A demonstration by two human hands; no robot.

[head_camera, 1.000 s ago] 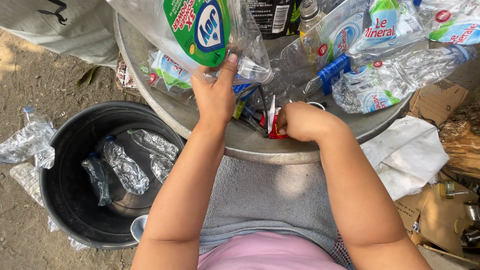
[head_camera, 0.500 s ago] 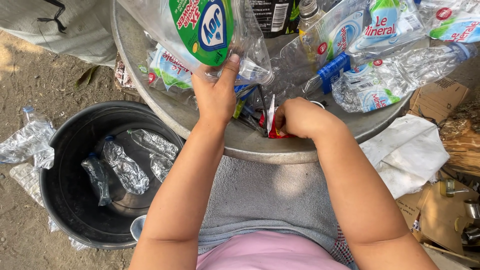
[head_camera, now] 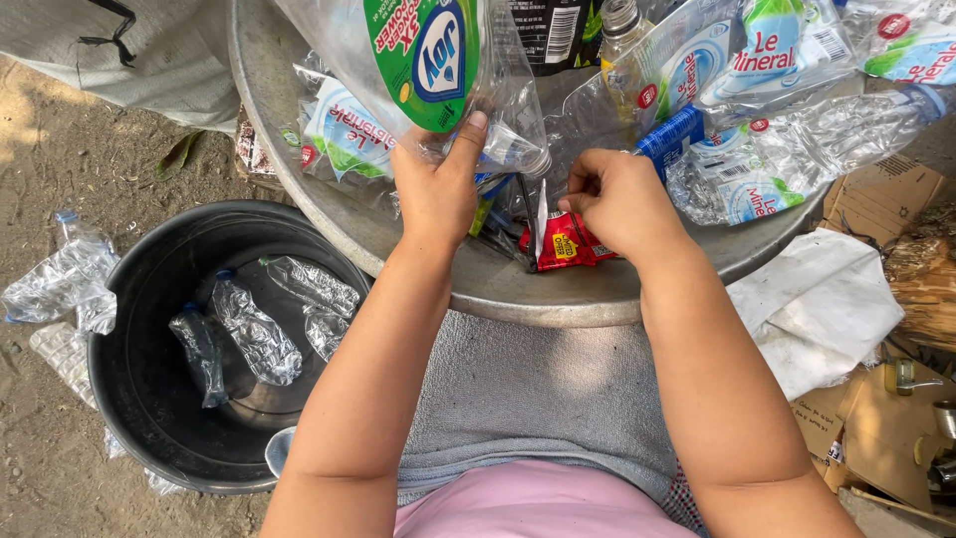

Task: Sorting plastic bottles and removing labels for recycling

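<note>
My left hand [head_camera: 438,189] grips a large clear plastic bottle with a green label [head_camera: 423,50], held by its neck over a wide metal basin [head_camera: 518,294]. My right hand [head_camera: 617,199] is closed just to the right of the bottle's mouth, fingers pinched near the neck; whatever it pinches is hidden. A red wrapper [head_camera: 563,244] lies in the basin directly under my right hand. Several crushed clear bottles with blue and green labels [head_camera: 757,149] fill the basin behind both hands.
A black bucket [head_camera: 149,399] at lower left holds three crushed label-free bottles [head_camera: 254,334]. More flattened bottles [head_camera: 60,284] lie on the dirt beside it. White cloth [head_camera: 817,304] and cardboard [head_camera: 886,418] sit at right. A grey sack [head_camera: 119,60] is at upper left.
My right hand has lifted from the basin floor by the red wrapper up toward the bottle's mouth. My left hand still holds the bottle in the same place.
</note>
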